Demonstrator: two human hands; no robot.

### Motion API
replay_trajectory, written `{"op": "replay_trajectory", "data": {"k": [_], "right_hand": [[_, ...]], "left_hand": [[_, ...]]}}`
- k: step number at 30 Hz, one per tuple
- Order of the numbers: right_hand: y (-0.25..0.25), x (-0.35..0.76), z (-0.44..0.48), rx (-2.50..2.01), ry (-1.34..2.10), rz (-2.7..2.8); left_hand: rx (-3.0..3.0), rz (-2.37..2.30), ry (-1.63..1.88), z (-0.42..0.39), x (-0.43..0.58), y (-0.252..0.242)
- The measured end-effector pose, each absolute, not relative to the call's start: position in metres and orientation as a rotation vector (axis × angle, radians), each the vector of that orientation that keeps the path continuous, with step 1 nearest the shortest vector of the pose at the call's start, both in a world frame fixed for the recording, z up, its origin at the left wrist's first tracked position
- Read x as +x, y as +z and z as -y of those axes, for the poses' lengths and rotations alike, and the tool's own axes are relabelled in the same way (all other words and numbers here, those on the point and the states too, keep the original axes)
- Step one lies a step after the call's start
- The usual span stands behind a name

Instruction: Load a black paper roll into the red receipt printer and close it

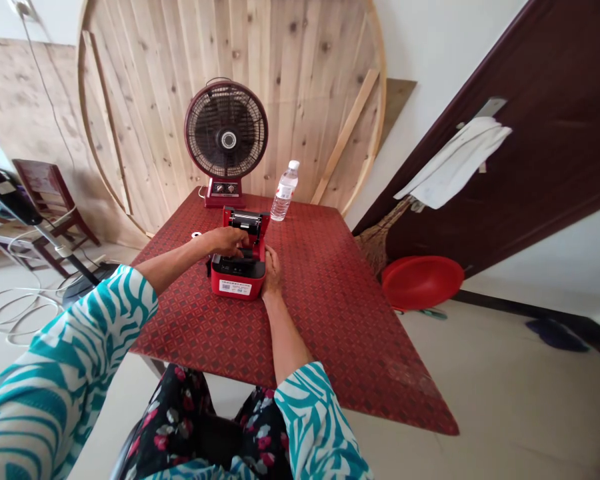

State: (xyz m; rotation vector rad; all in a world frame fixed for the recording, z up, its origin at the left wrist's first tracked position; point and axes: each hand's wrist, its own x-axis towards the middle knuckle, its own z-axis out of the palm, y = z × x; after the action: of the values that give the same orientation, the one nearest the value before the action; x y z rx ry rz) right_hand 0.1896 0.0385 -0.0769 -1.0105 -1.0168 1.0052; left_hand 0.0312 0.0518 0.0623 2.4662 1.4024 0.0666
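Head view: left fingers (235,250) in red printer (237,281) (lid (246,223) open).

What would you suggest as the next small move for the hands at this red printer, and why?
Probably lift the left hand slightly off the red printer: it covers the open compartment, while the right hand steadies the printer's side.

bright, even light fills the view, soft enough that shadows stay faint, though its source cannot be told. the pale floor (500,393) has a mild sheen on the right. the picture looks sharp throughout, with no clear blur. the wide lens bows lines toward the edges: the door (525,167) leans steeply, and the near sleeve (45,380) looks swollen and stretched.
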Motion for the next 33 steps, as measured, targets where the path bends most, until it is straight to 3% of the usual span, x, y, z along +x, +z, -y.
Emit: {"op": "replay_trajectory", "data": {"k": [7, 27, 30, 33], "right_hand": [[-0.080, 0.189, -0.041, -1.014, 0.971, 1.043], [-0.084, 0.190, -0.045, -1.009, 0.956, 1.083], [-0.080, 0.190, -0.042, -1.017, 0.956, 1.062], [-0.076, 0.189, -0.040, -1.008, 0.965, 1.062]], "left_hand": [[2.518, -1.457, -0.282, -0.058, 0.045, 0.063], [2.599, -1.475, -0.289, -0.056, 0.046, 0.062], [2.523, -1.343, -0.045, -0.057, 0.035, 0.058], [2.354, -1.265, 0.480, -0.046, 0.018, 0.053]]}}
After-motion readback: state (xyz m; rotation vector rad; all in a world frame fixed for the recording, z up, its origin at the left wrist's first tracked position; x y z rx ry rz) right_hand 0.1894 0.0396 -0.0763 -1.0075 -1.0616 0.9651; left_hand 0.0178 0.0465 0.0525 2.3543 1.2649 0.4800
